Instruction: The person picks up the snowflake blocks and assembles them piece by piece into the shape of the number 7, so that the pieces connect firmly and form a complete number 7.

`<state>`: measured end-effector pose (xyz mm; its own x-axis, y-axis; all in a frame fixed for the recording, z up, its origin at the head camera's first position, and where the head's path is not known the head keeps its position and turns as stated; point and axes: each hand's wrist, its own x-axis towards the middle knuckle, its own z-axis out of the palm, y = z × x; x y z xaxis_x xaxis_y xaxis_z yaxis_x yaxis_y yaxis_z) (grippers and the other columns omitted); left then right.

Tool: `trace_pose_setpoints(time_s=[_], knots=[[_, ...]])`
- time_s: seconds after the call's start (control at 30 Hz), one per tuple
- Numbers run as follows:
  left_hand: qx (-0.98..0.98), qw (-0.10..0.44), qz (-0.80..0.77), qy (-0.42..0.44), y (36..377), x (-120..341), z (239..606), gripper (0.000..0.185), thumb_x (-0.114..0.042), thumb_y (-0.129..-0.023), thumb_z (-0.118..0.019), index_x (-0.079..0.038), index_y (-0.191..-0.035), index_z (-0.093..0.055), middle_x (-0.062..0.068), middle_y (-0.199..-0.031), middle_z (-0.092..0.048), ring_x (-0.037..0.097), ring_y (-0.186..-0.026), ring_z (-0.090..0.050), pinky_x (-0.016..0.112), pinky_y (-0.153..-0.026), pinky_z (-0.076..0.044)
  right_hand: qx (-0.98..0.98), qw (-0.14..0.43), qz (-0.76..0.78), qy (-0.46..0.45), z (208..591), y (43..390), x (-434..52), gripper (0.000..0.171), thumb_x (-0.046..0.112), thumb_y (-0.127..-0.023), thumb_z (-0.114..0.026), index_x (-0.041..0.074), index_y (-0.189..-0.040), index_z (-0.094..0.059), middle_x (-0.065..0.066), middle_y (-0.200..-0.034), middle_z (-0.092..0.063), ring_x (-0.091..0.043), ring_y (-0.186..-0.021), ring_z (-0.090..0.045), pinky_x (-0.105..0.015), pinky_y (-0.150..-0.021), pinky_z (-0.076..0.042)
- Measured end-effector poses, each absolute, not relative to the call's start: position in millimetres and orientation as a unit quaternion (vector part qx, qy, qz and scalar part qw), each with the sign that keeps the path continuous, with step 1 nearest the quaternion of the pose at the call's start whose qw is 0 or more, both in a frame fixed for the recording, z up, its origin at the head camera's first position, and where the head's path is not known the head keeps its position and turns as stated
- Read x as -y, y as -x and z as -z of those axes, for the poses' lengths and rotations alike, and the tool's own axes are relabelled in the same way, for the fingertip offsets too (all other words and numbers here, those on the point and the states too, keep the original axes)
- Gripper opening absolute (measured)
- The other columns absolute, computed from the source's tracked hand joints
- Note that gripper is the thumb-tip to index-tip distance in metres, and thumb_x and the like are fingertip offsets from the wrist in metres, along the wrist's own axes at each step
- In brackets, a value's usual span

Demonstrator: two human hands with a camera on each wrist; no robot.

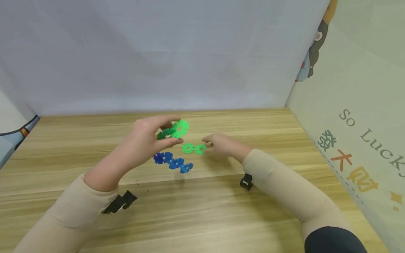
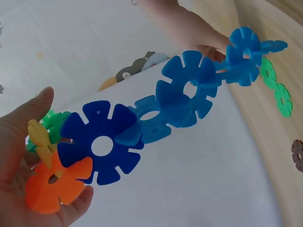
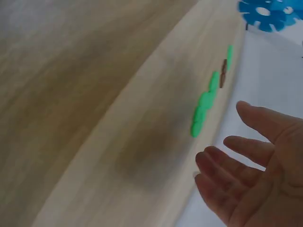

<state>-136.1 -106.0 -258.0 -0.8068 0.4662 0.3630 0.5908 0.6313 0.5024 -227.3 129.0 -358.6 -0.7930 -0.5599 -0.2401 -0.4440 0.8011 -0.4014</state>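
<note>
Left hand [image 1: 143,135] is pinching chain of snowflake discs [image 2: 156,118] betw. thumb & fingertips, lifting it off table [image 1: 221,211], blue end dangling. Right hand [image 1: 221,144], fingers spread & loose, is nearing two loose green discs [image 1: 193,149] just ahead of its tips, prob. to add one.

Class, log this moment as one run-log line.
left hand: holds disc chain | right hand: open, by green discs | table: wood

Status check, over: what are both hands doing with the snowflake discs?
Left hand grips the joined disc chain. Right hand open, reaching for two loose green discs on the table. Nothing blocking.
</note>
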Motion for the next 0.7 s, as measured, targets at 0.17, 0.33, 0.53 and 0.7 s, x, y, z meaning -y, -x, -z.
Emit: trace_pose_setpoints(time_s=[0.17, 0.33, 0.53, 0.7], knots=[[0.896, 0.094, 0.322, 0.290, 131.9, 107.5, 257.4, 0.051, -0.023, -0.080, -0.075, -0.007, -0.125, -0.058, 0.001, -0.093, -0.060, 0.018, -0.082, -0.056, 0.032, -0.066, -0.048, -0.941, 0.183, 0.078, 0.275, 377.2, 233.1, -122.3, 0.057, 0.034, -0.090, -0.063, 0.005, -0.136, -0.047, -0.009, -0.103, -0.050, -0.017, -0.085, -0.048, -0.031, -0.077, -0.045], [0.895, 0.080, 0.322, 0.297, 127.0, 107.9, 259.9, 0.050, -0.026, -0.080, -0.075, -0.009, -0.124, -0.059, 0.000, -0.090, -0.058, 0.015, -0.074, -0.052, 0.030, -0.063, -0.046, -0.946, 0.167, 0.064, 0.272, 378.7, 232.9, -115.0, 0.049, 0.033, -0.089, -0.063, 0.006, -0.129, -0.054, -0.009, -0.107, -0.051, -0.017, -0.090, -0.051, -0.032, -0.081, -0.046], [0.891, 0.059, 0.314, 0.321, 121.3, 109.3, 261.1, 0.047, -0.025, -0.080, -0.075, -0.012, -0.121, -0.059, -0.003, -0.089, -0.062, 0.009, -0.061, -0.052, 0.026, -0.055, -0.046, -0.943, 0.164, 0.119, 0.263, 373.2, 229.3, -116.4, 0.034, 0.018, -0.087, -0.067, 0.005, -0.116, -0.055, -0.009, -0.109, -0.057, -0.020, -0.098, -0.055, -0.034, -0.087, -0.046], [0.900, 0.049, 0.277, 0.333, 114.7, 107.5, 259.3, 0.052, -0.026, -0.076, -0.078, -0.008, -0.121, -0.059, -0.006, -0.089, -0.063, 0.006, -0.068, -0.054, 0.025, -0.064, -0.048, -0.922, 0.104, 0.247, 0.281, 359.5, 221.9, -123.9, 0.013, 0.011, -0.089, -0.063, 0.005, -0.101, -0.062, -0.007, -0.095, -0.065, -0.020, -0.090, -0.060, -0.033, -0.081, -0.049]])
